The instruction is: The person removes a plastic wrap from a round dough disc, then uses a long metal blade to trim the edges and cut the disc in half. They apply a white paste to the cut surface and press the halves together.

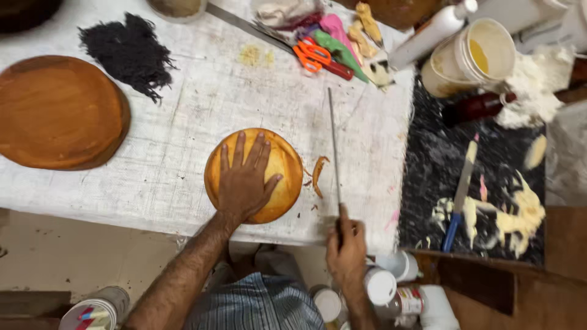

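The left hand (246,178) lies flat, fingers spread, on top of a round orange disc (254,175). The hand presses down on it and its grip is open, not closed around anything. The disc sits on the white cloth worktop (183,134), close to the near edge, about in the middle of it.

The right hand (346,247) is at the near edge of the worktop, to the right of the disc. Its grip is closed around the end of a long thin metal blade (334,146). The blade points away from the person, straight across the cloth, and runs just beside the disc without touching it. A small curl of orange shaving (318,174) lies between the disc and the blade.

There is open cloth all around the disc, most of all behind it and to its left. A bigger brown round plate (58,113) rests at the left edge of the worktop, well apart from the disc. A clump of black threads (129,52) lies near the far left corner. Orange scissors (313,55) lie at the far edge with other tools.

To the right of the cloth's right edge is a black mat (440,165) with pale lumps and a blue-handled knife (460,195) on it. A white tub (474,55) stands behind the mat.
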